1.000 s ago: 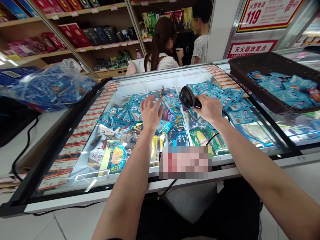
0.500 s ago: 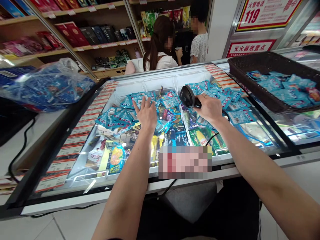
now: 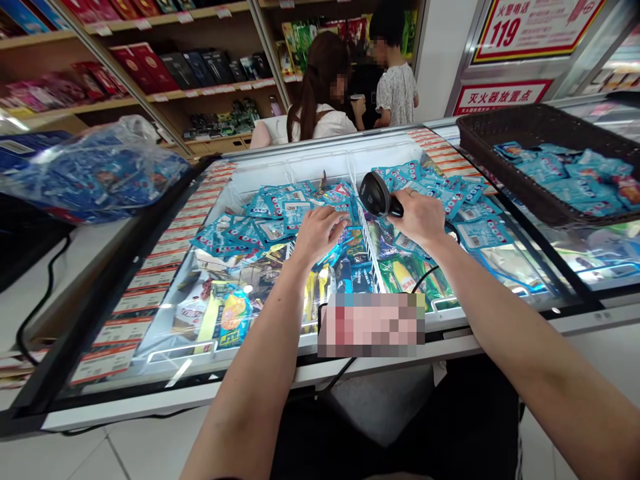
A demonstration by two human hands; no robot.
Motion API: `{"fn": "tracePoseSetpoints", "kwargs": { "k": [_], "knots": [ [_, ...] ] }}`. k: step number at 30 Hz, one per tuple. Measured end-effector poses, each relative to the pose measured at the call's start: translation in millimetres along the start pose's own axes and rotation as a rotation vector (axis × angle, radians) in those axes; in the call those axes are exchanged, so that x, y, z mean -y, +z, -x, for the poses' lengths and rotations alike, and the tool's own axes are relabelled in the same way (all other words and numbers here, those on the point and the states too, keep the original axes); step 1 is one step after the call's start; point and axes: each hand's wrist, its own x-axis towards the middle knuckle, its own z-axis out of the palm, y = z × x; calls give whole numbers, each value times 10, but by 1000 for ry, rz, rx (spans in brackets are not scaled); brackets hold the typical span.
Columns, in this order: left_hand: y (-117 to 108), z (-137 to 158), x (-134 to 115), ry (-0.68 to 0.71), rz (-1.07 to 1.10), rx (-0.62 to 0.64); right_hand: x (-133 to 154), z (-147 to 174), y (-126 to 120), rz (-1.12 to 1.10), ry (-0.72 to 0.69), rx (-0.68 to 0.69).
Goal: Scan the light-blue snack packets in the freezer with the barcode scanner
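My right hand (image 3: 420, 215) is wrapped round the handle of a black handheld barcode scanner (image 3: 375, 193), whose head points left over a freezer chest. My left hand (image 3: 320, 233) hovers low over the blue packets (image 3: 273, 200) on the left side of the chest. Its fingers are loosely bent with the thumb apart, and no object shows in it. More blue packets (image 3: 400, 173), several with barcodes facing up, lie to the right, beyond the scanner. Whether my left fingertips touch a packet, I cannot tell.
A brown basket (image 3: 540, 200) with blue packets stands at the right. At the left sits a clear plastic bag (image 3: 110, 167) of blue packets. Under the packets is the glass-framed freezer (image 3: 240, 373) with frozen goods. Two people (image 3: 320, 123) are behind it, before shelves.
My left hand has moved right, from spread flat over the packets to a bent-finger pose nearer the scanner. The scanner stays almost still. The standing person behind has shifted slightly left.
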Motion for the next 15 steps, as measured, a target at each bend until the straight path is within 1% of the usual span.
{"fn": "tracePoseSetpoints", "kwargs": {
  "k": [3, 7, 12, 15],
  "knots": [
    [39, -3, 13, -52, -26, -39, -1, -2, -1, -2, -5, -2],
    [78, 2, 29, -130, -48, 2, 4, -4, -3, 1, -12, 13],
    [96, 14, 62, -182, -76, -8, 6, 6, 7, 9, -14, 31],
    [126, 15, 102, -198, -73, 27, 7, 13, 25, 20, -27, 52]
  ]
}}
